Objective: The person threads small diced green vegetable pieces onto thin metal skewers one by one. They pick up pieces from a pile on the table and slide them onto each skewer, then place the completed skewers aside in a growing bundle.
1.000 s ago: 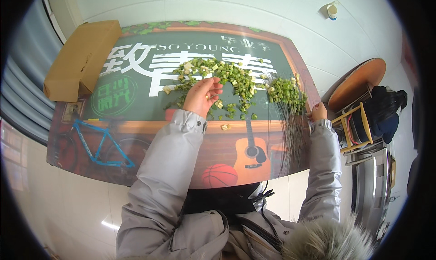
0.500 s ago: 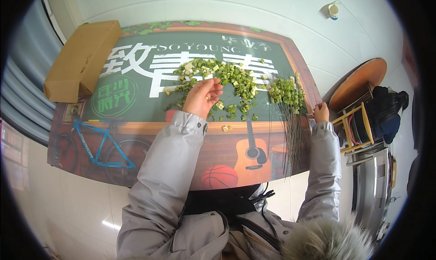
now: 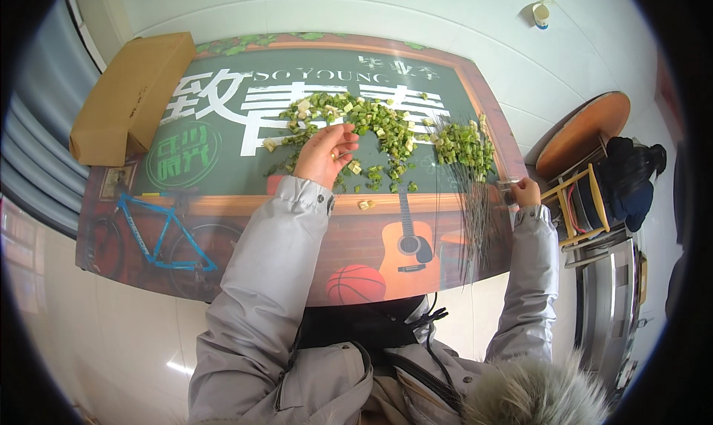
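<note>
Chopped green and pale vegetable-like pieces (image 3: 382, 124) lie in a loose arc on the printed table (image 3: 245, 180). My left hand (image 3: 324, 156) is over the arc's left part, fingers curled together; anything between them is too small to make out. To the right lies a bundle of thin dark wire-like sticks (image 3: 475, 224), with a cluster of green pieces (image 3: 464, 144) at their far ends. Beside the bundle, at the table's right edge, my right hand (image 3: 526, 192) is closed in a pinch. A small shiny thing (image 3: 507, 187) shows at its fingertips, its kind unclear.
A cardboard box (image 3: 134, 98) stands at the table's far left corner, near a grey-blue curtain (image 3: 48, 128). Beyond the right edge are a round brown tabletop (image 3: 583, 134), a wooden chair (image 3: 583, 208) with dark clothing (image 3: 631, 176), and a paper cup (image 3: 541, 13) near the wall.
The view has shifted slightly. My right hand has moved a little down, and a shiny thing now shows at its fingertips. My left hand stays over the pieces, fingers still curled.
</note>
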The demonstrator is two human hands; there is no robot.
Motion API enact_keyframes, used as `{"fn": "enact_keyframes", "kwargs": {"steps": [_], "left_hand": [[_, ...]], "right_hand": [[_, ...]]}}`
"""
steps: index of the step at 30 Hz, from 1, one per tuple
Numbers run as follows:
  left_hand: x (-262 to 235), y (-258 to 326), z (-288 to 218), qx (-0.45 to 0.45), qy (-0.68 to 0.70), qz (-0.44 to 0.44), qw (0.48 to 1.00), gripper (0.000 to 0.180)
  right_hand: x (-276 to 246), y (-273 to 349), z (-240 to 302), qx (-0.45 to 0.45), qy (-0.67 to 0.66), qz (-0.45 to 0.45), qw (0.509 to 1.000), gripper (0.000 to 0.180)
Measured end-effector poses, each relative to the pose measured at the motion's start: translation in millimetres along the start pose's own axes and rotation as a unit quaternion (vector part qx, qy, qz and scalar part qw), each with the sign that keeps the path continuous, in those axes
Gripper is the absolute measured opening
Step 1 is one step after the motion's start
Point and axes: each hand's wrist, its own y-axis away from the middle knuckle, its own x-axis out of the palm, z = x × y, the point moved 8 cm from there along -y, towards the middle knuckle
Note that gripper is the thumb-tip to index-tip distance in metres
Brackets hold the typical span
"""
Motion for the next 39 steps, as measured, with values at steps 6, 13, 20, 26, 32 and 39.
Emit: {"fn": "enact_keyframes", "kwargs": {"steps": [6, 13, 20, 26, 32, 39], "left_hand": [[-0.8, -0.5, -0.6, -0.001, 0.008, -0.004, 1.0, 0.023], [-2.2, -1.7, -0.6, 0.007, -0.002, 0.008, 1.0, 0.027], [2.0, -3.2, -3.9, 0.035, -0.022, 0.018, 0.999, 0.044], [13.6, -0.1, -10.3, 0.069, -0.064, 0.076, 0.993, 0.041], [19.8, 3.2, -11.1, 0.063, -0.07, 0.105, 0.99, 0.043], [29.6, 8.6, -7.9, 0.035, -0.102, 0.135, 0.985, 0.043]], "right_hand": [[3.9, -5.5, -23.5, 0.095, -0.195, -0.016, 0.976, 0.019], [-38.7, 27.2, 65.3, -0.002, -0.296, -0.097, 0.95, 0.012], [26.2, 129.8, 230.8, -0.192, -0.209, 0.29, 0.914, 0.004], [38.0, 141.5, 253.7, -0.217, -0.149, 0.344, 0.901, 0.003], [39.7, 148.2, 272.0, -0.255, -0.162, 0.437, 0.847, 0.013], [62.1, 169.9, 323.6, -0.165, -0.326, 0.525, 0.769, 0.021]]}}
